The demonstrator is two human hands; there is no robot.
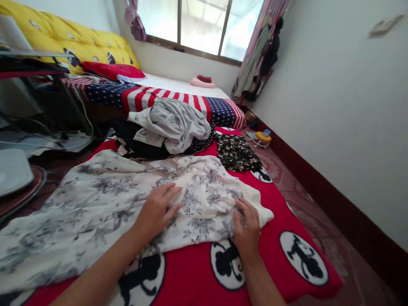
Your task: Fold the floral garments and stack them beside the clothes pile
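Note:
A cream garment with a grey flower print (95, 204) lies spread over a red blanket with black-and-white cartoon circles (280, 199). My left hand (157, 208) rests flat on the garment's middle, fingers stretched out and pointing right. My right hand (247, 227) sits at the garment's right edge with its fingers curled into the bunched fabric there.
A pile of clothes with a grey garment on top (172, 123) lies behind the floral one, and a dark flower-print piece (237, 153) sits to its right. Further back are a stars-and-stripes mattress cover (178, 100), a yellow quilt (73, 40) and a window. A white wall runs along the right.

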